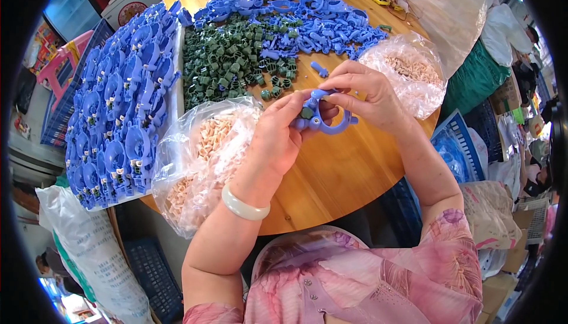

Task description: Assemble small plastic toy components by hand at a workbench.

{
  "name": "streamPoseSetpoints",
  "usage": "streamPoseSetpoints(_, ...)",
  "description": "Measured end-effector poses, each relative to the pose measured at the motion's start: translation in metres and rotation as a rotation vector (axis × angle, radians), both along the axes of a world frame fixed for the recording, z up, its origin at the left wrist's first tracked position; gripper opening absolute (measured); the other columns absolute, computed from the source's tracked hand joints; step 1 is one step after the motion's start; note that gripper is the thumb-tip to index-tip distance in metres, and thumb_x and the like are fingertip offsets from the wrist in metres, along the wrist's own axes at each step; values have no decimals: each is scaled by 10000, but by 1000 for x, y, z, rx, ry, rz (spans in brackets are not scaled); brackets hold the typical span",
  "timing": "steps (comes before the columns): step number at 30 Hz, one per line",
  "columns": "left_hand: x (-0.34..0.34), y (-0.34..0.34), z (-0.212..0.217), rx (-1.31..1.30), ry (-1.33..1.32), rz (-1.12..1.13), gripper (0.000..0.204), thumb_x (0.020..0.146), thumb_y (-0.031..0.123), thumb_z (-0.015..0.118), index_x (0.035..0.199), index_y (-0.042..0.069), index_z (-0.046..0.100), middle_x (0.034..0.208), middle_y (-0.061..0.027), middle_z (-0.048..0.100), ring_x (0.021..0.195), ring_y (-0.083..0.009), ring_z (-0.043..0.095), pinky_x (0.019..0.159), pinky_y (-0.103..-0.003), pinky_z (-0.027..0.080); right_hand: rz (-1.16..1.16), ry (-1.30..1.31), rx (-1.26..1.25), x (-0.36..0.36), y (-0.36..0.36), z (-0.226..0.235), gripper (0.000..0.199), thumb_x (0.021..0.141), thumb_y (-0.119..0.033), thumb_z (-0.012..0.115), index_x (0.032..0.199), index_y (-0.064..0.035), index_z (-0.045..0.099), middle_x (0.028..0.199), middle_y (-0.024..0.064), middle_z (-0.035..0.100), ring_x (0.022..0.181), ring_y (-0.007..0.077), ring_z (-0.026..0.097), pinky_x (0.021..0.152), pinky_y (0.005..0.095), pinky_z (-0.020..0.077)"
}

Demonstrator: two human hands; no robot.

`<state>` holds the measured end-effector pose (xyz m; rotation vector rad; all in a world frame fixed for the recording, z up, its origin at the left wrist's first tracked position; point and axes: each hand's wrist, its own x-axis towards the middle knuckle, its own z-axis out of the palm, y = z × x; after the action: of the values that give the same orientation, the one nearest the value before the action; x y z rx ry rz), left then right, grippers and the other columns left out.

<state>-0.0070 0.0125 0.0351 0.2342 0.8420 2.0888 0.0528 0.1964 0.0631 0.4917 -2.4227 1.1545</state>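
Left hand (277,138) and right hand (367,96) both up over round wooden table (343,176), fingers of both closed on one blue plastic part (322,120). Ring-shaped, held between the hands just above bare wood near table middle. Left thumb and fingers clamped on its left side, pressing small green piece (307,113) into it. Right fingertips pinching its top right. White bangle (244,206) on left wrist.

Behind the hands: loose pile of green pieces (228,61), near, not touching. Farther back, heap of loose blue parts (296,10) spread to far edge. One stray blue bit (319,68) on wood just beyond right hand.

Left side: assembled blue parts (118,105) stacked on a white tray, overhanging table's left edge. Clear bag of pale beige pieces (198,158) slumped at near-left rim, just beside left forearm, part over the edge. Second clear bag (408,73) of same at right rim, near right wrist.

Open wood only in front: strip from under the hands to near edge, between the two bags. Tight on both sides. Blue crates (458,146) below table at right, white sack (94,253) on floor at left.
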Motion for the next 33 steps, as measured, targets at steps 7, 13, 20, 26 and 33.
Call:
streamPoseSetpoints(7, 0, 0, -6, -82, 40, 20, 289, 960, 195, 423, 1081, -36, 549, 1003, -150, 635, 901, -239, 646, 799, -363, 540, -5, 17, 58, 1, 2, -7, 188, 796, -66, 648, 982, -66, 676, 889, 66, 582, 858, 201, 585, 733, 293, 464)
streamPoseSetpoints(13, 3, 1, -5, -107, 31, 38, 278, 957, 194, 430, 1059, -32, 555, 993, -147, 636, 880, -236, 650, 783, -358, 545, 10, -15, 4, 2, 3, -11, 217, 774, -47, 664, 988, -77, 678, 887, 62, 578, 854, 203, 583, 729, 292, 463)
streamPoseSetpoints(20, 5, 1, -4, -103, 12, 41, 282, 950, 182, 448, 1021, -65, 565, 935, -162, 648, 835, -233, 659, 756, -343, 550, 16, 65, 66, 3, 3, -17, 232, 770, -32, 666, 995, -87, 676, 880, 54, 572, 822, 200, 583, 705, 284, 469)
streamPoseSetpoints(26, 5, 1, -4, -175, 14, 43, 291, 951, 192, 444, 997, -66, 569, 905, -160, 656, 817, -237, 666, 741, -341, 553, 21, 55, 89, 3, 3, -18, 225, 770, -34, 667, 988, -87, 672, 874, 54, 569, 816, 203, 582, 702, 287, 471)
streamPoseSetpoints(33, 5, 0, -3, -160, 34, 21, 291, 951, 194, 446, 988, -65, 573, 903, -163, 656, 814, -246, 668, 734, -339, 555, 17, 129, 152, 4, 2, -19, 237, 754, -34, 681, 984, -91, 669, 875, 56, 568, 805, 213, 584, 696, 291, 474)
